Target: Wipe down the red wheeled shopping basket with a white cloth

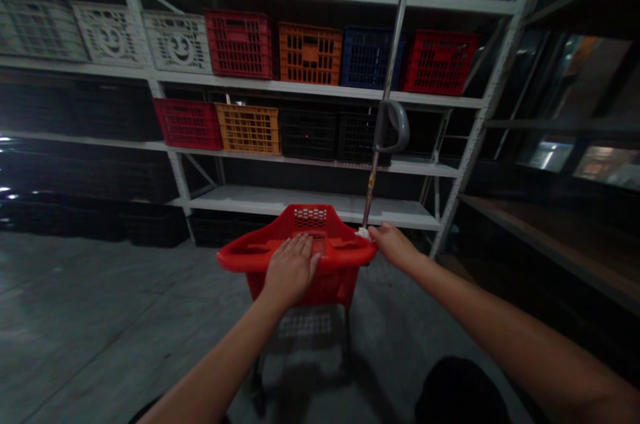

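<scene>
A red plastic shopping cart (311, 284) stands in front of me. My left hand (293, 269) lies on its near handle rim, palm down, with the fingers stretched forward over it. At the cart's right corner, my right hand (393, 243) is closed on a small crumpled white cloth (363, 233) against the rim. A metal pole (370, 194) rises from that same corner, just beside the cloth. Partway up the pole is a grey loop handle (400, 125). Part of the cart's basket is hidden behind my left hand.
A white metal rack (320, 89) stands ahead, bearing white, red, orange, blue and black crates such as the orange crate (310, 54). Dark crates (153, 225) sit low at the left. Another shelf (555, 251) runs along the right. The floor (125, 317) is grey concrete.
</scene>
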Demonstrator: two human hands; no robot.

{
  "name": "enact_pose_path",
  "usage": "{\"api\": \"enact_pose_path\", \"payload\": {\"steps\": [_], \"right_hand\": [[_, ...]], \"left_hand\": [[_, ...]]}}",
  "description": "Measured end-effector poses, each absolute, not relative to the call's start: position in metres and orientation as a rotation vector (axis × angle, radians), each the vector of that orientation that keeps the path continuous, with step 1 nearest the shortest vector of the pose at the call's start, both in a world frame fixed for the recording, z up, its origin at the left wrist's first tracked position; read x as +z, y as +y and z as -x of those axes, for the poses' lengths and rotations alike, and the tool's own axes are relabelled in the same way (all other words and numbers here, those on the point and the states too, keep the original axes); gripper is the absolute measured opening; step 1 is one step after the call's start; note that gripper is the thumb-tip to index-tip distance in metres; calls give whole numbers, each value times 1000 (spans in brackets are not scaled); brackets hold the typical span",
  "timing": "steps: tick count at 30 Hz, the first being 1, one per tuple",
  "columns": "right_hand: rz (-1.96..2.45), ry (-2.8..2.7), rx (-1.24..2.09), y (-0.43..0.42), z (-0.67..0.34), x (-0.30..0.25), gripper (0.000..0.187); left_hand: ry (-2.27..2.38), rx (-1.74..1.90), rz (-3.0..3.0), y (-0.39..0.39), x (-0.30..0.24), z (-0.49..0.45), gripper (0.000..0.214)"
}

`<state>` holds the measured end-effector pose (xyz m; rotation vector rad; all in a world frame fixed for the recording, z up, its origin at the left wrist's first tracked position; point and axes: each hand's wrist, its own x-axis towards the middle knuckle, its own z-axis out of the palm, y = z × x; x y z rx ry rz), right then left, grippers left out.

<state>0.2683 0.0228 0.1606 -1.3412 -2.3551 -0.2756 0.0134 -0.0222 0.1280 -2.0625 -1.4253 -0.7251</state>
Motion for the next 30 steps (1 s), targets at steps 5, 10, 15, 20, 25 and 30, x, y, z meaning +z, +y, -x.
{"api": "enact_pose_path", "payload": {"steps": [5, 10, 15, 20, 25, 30], "right_hand": [[1232, -1773, -170, -3, -254, 122, 17], [1087, -1486, -78, -25, -212, 104, 24], [957, -1586, -70, -33, -151, 87, 42], [922, -1551, -195, -15, -176, 70, 43], [1068, -1195, -127, 2, -212, 69, 36], [987, -1204, 55, -17, -153, 65, 38]], "left_hand": [[-1423, -727, 2054, -22, 128, -16, 46], [-1428, -737, 2061, -22, 130, -19, 46], [-1418, -733, 2084, -21, 129, -20, 47], [-1432, -696, 2088, -18, 128, -16, 48], [-1451, -725, 2070, -15, 126, -20, 48], [-1471, -750, 2052, -15, 125, -29, 49]]}}
